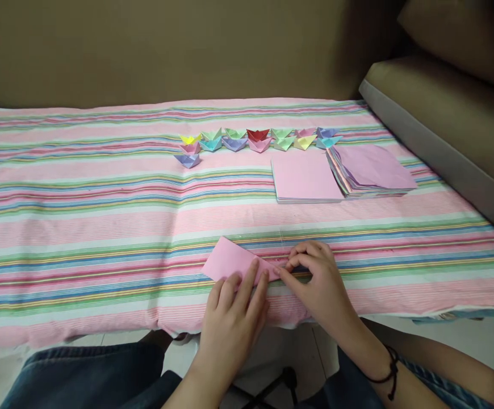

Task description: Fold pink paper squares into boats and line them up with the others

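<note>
A folded strip of pink paper (225, 258) lies aslant on the striped cloth near its front edge. Its left end is broad and its right end narrows to a point. My left hand (232, 309) rests on the paper with its fingers stretched out, pressing it down. At the narrow right end, the thumb and bent forefinger of my right hand (319, 278) pinch the paper's tip. The exact fold under the fingers is partly hidden. Farther back, small folded paper boats (259, 145) in many colours stand in rows.
A neat stack of pink-topped square paper (304, 176) lies right of centre, touching a looser, fanned stack with a lilac top (372, 165). Striped cloth (80, 227) covers the surface. A brown backrest (166, 51) rises behind, and a cushioned armrest (438, 113) borders the right.
</note>
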Demonstrator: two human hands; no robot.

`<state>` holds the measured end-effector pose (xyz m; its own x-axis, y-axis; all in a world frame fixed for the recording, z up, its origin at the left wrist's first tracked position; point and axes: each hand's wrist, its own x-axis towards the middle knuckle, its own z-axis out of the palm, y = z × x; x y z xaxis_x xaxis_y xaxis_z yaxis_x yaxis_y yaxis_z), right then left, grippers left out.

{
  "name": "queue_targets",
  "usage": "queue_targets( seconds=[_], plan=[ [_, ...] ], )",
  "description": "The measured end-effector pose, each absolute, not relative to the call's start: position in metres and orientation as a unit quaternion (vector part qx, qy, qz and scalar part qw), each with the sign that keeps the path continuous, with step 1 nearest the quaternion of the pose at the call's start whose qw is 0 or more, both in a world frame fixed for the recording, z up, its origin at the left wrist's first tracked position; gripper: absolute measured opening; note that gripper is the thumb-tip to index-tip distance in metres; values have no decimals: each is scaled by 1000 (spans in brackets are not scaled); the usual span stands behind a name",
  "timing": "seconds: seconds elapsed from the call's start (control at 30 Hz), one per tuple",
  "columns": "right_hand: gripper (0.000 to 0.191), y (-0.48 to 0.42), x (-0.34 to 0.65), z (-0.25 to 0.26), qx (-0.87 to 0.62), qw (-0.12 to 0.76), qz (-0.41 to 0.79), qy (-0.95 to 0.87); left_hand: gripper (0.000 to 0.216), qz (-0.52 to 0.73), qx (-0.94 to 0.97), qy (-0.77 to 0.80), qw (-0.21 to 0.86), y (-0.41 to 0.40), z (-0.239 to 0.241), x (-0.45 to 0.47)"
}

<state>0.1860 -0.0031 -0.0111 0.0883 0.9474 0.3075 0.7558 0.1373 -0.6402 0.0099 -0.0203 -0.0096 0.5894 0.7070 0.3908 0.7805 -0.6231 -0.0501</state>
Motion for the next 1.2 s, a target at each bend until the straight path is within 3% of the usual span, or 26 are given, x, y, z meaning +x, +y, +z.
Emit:
queue_targets(
  seconds=[0.5,0.6,0.73,0.93,1.03,1.2],
  plan=[
    [20,-3,186,-9,-635,366,141,-665,43,-224,-879,-413,87,-17,-12,9],
    [20,-4,192,-7,-614,373,161,-677,42,-287,-853,-434,47,-14,-14,5],
    [11,-5,205,0,-545,356,215,-728,19,-331,-850,-406,-47,-9,-10,-4],
    [34,-11,207,6,-484,400,364,-688,22,-410,-837,-346,-107,-9,15,-19],
    [31,-15,199,7,-432,419,440,-666,22,-432,-832,-308,-164,-9,24,-25],
    [24,-16,190,16,-373,492,401,-676,19,-458,-784,-343,-242,-10,21,-24]
  ],
)
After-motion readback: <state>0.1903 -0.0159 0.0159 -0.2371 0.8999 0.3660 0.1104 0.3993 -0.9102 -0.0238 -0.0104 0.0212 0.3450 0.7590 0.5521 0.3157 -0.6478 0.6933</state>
